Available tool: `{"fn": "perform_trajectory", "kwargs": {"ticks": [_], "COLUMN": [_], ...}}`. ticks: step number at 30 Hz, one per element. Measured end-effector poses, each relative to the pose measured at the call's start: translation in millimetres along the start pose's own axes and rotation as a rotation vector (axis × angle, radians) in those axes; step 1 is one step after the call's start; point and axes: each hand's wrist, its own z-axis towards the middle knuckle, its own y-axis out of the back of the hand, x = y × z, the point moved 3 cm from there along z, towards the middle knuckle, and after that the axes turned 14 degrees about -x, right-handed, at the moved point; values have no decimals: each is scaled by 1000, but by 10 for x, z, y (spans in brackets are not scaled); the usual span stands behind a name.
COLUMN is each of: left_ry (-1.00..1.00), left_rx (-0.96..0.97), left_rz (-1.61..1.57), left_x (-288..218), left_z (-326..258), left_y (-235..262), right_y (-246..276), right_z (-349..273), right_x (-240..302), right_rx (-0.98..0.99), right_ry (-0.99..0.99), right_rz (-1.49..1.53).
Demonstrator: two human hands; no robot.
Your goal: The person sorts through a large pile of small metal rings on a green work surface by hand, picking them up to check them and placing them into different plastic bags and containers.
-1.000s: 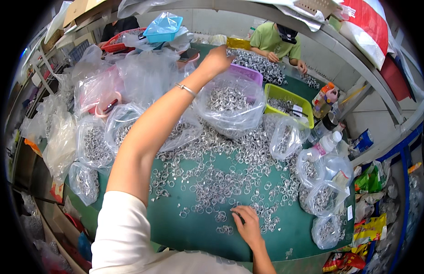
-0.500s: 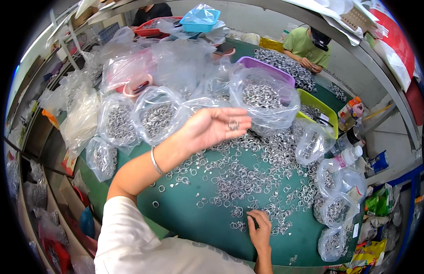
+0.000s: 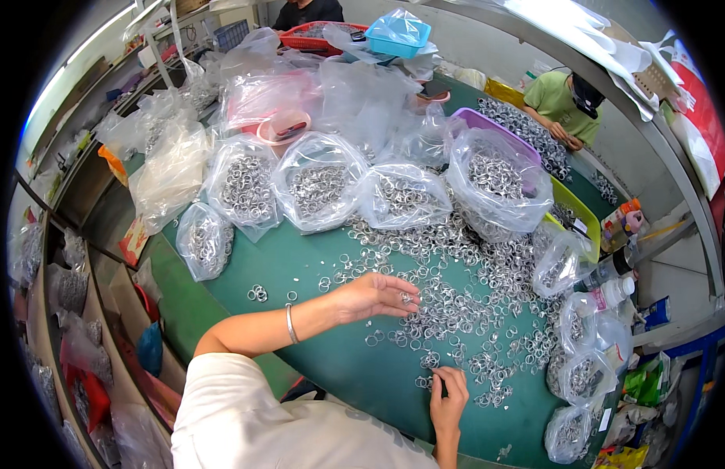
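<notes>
Small silver metal rings (image 3: 472, 313) lie scattered in a loose heap over the green tabletop (image 3: 316, 375). My left hand (image 3: 376, 298), with a bangle at its wrist, hovers above the left side of this heap. Its fingers are curled around a few rings (image 3: 408, 298) near their tips. Low down, close to the table's front, my right hand (image 3: 448, 393) rests with bent fingers beside a small cluster of rings (image 3: 430, 360). Whatever lies between those fingertips is hidden.
Clear plastic bags full of rings, such as one bag (image 3: 319, 184), line the back. More bags (image 3: 589, 375) stand at the right by a bottle (image 3: 612, 292). Beyond are a purple basin (image 3: 487, 121) and a yellow-green basin (image 3: 585, 227). A co-worker in green (image 3: 562, 109) sits opposite.
My left hand has come down from in front of the back bags to just over the loose rings. The view has shifted; my right hand stays by the same cluster.
</notes>
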Motion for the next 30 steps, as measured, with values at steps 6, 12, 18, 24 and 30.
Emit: {"fn": "perform_trajectory", "kwargs": {"ticks": [6,12,18,24,30], "left_ry": [-423,-914,-1348,-1376,-1084], "left_rx": [-194,-346,-777,-1094,-371], "left_rz": [369,858,874,1249,1188], "left_x": [-327,-410,-808,-1224,-24], "left_z": [-88,-260,-366,-301,-258], "left_y": [71,-93,282,606,-58], "right_y": [-31,-56,-60,56,113], "right_z": [5,-18,-37,21,161], "right_x": [50,51,48,-7,-126], "right_rx": [-1,-15,-37,-62,-88], "right_ry": [61,57,58,46,-59], "right_rz": [-15,-10,5,-96,-237]}}
